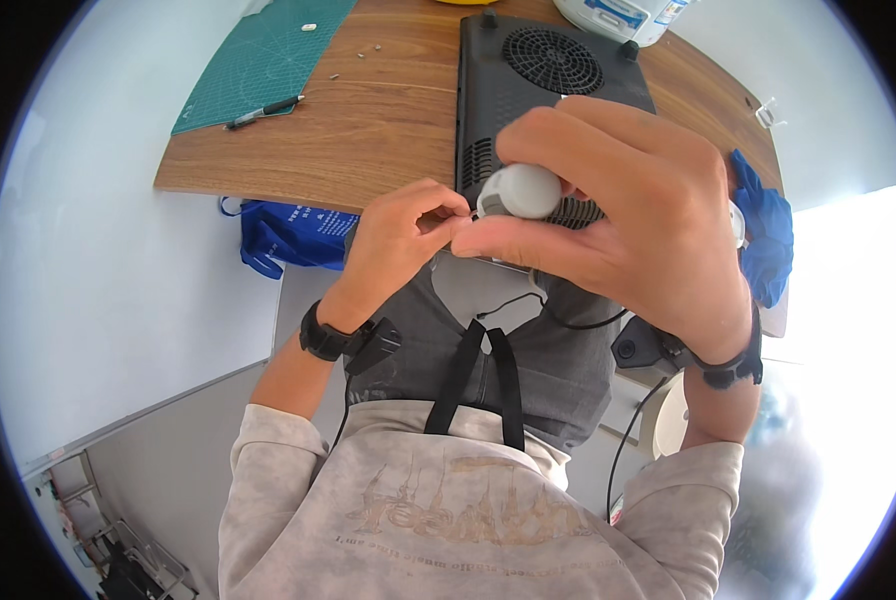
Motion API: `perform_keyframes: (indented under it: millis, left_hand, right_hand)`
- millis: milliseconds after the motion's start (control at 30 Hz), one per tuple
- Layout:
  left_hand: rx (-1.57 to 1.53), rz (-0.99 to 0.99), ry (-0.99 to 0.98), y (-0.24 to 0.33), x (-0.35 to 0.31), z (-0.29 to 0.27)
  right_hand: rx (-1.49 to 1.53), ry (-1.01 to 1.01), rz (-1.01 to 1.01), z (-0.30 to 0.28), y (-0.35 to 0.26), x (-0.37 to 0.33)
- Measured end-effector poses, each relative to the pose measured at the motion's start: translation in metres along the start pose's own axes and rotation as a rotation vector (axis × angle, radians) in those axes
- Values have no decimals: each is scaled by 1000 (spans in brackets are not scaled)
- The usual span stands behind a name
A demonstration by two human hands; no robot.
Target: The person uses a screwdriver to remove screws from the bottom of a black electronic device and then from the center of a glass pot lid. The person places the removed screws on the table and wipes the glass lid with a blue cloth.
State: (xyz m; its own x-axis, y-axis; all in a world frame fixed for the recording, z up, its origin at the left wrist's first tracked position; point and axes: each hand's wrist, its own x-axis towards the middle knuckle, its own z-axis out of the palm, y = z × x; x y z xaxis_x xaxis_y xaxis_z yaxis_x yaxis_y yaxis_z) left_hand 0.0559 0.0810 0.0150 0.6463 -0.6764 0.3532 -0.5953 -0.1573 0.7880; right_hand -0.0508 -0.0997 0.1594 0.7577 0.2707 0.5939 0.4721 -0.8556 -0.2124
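A flat black appliance housing with a round fan grille and slotted vents lies at the table's near edge. Over its near end, my right hand is closed round a white round-ended tool, seen nearly end-on; the tool's far end is hidden. My left hand pinches thumb and forefinger together beside the tool, close to the housing's near left corner. A small dark bit shows at those fingertips, too small to name. The thumb of my right hand nearly meets them.
On the wooden table lie a green cutting mat, a pen and several tiny pieces. A white container stands at the far right. Blue bags hang below the left edge; blue cloth hangs at the right. Cables run near my lap.
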Motion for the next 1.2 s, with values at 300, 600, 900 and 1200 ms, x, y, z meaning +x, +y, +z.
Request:
perform_keyframes:
  millis: [300,600,900,1200]
  left_hand:
    - [-57,-84,1,-5,-1,3]
    - [-4,-145,-52,8,2,-4]
    - [-40,-134,-58,2,1,-3]
    - [19,-160,-162,21,6,-13]
  right_hand:
    - [51,117,11,19,1,1]
    - [123,130,-6,10,-4,0]
    - [-77,80,27,5,4,9]
    - [-384,178,-21,13,8,15]
